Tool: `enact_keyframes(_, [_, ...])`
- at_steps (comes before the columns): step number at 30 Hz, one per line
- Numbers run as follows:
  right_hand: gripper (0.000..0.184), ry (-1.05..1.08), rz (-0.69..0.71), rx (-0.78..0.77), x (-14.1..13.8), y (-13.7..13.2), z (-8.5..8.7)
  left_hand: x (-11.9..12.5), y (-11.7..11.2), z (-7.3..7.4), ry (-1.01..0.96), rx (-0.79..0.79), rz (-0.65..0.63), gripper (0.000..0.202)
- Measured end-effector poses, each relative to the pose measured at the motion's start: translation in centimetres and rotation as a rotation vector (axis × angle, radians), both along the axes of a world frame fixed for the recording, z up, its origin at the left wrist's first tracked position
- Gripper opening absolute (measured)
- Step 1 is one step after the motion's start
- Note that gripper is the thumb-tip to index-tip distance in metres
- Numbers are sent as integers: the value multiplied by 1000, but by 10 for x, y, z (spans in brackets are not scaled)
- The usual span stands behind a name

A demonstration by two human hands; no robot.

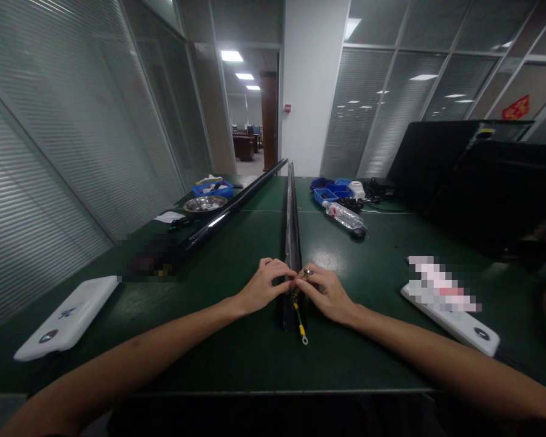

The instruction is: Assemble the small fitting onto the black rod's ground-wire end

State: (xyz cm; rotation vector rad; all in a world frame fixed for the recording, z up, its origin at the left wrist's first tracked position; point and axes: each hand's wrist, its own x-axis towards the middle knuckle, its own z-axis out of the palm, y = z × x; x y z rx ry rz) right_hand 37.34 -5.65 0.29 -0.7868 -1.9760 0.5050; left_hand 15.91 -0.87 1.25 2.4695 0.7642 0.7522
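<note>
A long dark metal rail (291,230) runs away from me down the middle of the green table. Over its near end, the fingertips of my left hand (266,285) and my right hand (330,296) meet in a pinch. Whatever they hold between them is too small and covered to make out. A small shiny round piece (308,272) shows at the right hand's fingers; I cannot tell if it is a worn ring. Just below the fingertips, a short green-and-yellow wire (299,317) hangs out of the rail, ending in a ring terminal (304,340).
Another dark rail (227,209) lies slanting at left, beside a metal bowl (204,204) and blue tray (213,189). White devices (68,315) lie on both sides. At right are a plastic bottle (344,215), blue bins (332,192), black panels (495,188) and part of another person.
</note>
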Motion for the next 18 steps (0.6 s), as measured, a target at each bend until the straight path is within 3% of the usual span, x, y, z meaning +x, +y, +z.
enact_keyframes(18, [30,2,6,-16,0,-3,5,-1,-4,2,9,67,-1,3])
